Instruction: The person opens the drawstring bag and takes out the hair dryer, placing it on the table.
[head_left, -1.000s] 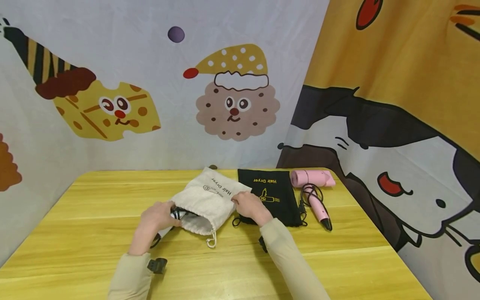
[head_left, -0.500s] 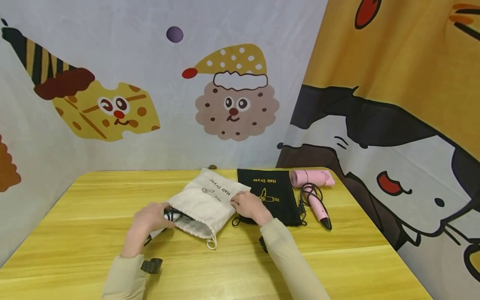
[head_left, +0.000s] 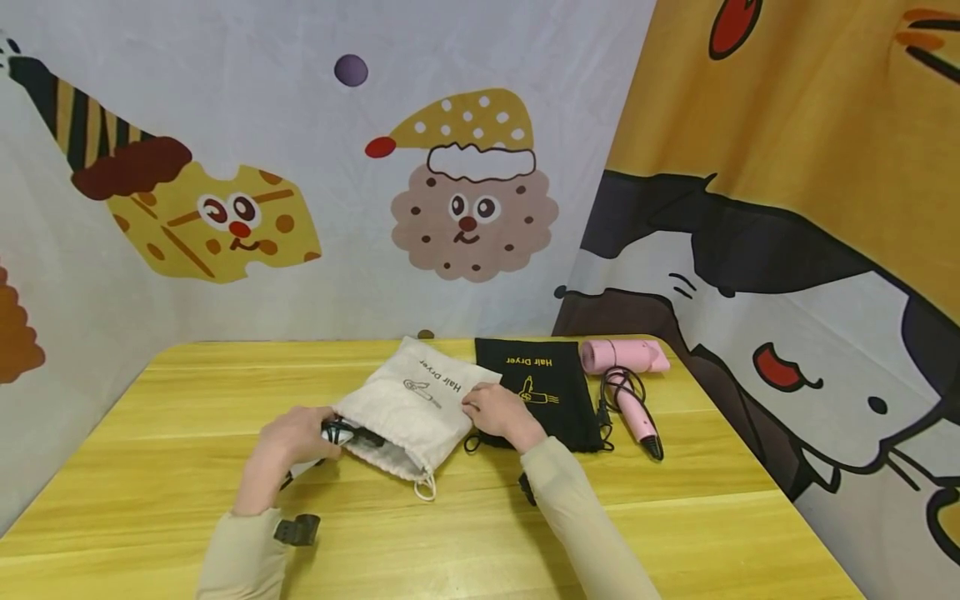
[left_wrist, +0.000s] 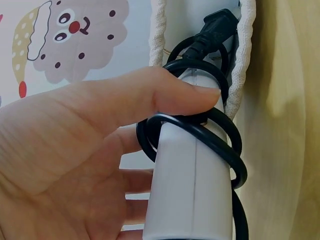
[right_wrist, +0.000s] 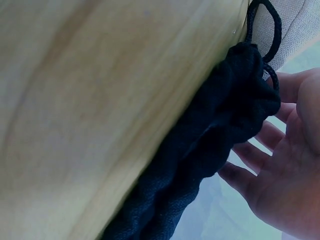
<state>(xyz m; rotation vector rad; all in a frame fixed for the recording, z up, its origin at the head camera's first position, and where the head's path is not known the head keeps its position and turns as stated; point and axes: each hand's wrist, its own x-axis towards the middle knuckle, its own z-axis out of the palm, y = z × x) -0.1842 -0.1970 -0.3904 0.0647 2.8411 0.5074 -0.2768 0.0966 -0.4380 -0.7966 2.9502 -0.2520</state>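
Observation:
My left hand (head_left: 294,437) grips a white hair dryer (left_wrist: 177,192) at the mouth of a white cloth drawstring bag (head_left: 412,400). In the left wrist view the thumb lies across the dryer, between loops of the black cord (left_wrist: 200,140) wound round it. The cord's plug (left_wrist: 220,24) is inside the bag's mouth. The dryer's far part is hidden by the hand and cloth. My right hand (head_left: 501,410) rests with its fingers on the bag's right side; the right wrist view shows them loosely spread, partly behind a black drawstring bag (right_wrist: 200,145).
The black bag (head_left: 540,417), printed with yellow lettering, lies right of the white one. Beside it is a pink hair dryer (head_left: 626,356) with a coiled black cord. The wooden table (head_left: 450,550) backs onto a cartoon-printed cloth (head_left: 247,308).
My left hand has moved a little left with the white hair dryer, and the bag's mouth has shifted slightly the same way. The right hand has stayed almost still.

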